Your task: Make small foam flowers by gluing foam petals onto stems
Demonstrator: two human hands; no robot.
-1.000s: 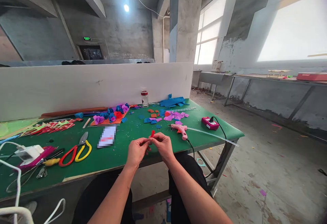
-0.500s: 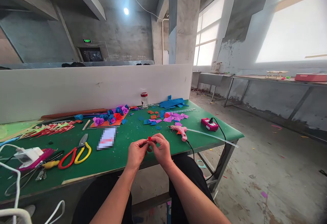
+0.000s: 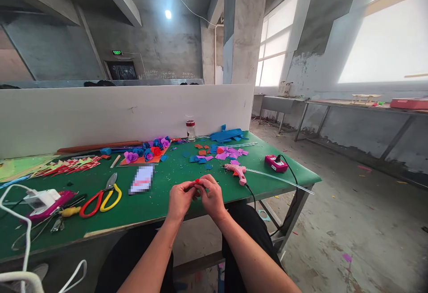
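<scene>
A small red paper piece (image 3: 197, 181) is pinched between the fingertips of my left hand (image 3: 179, 200) and my right hand (image 3: 211, 196), just above the table's front edge. Its exact shape is too small to make out, and my fingers cover part of it. Nearest on the right lies a pink hot glue gun (image 3: 236, 171) with a clear glue stick in its back. Scissors (image 3: 107, 194) with one red and one yellow handle rest to the left. Purple, blue and red paper flowers (image 3: 149, 150) sit beyond my left hand, and purple paper scraps (image 3: 229, 152) are scattered beyond the right.
The green table (image 3: 133, 212) ends at a white partition (image 3: 160, 110). On it stand a red-lidded glass jar (image 3: 190, 131), blue paper (image 3: 229, 135), a pink power box (image 3: 276, 163), and a white charger (image 3: 42, 198) with cables. A phone-like blurred rectangle (image 3: 141, 179) lies left.
The whole view has shifted slightly to the right. Both hands stay together, and the red piece shows a little wider and rounder between the fingertips.
</scene>
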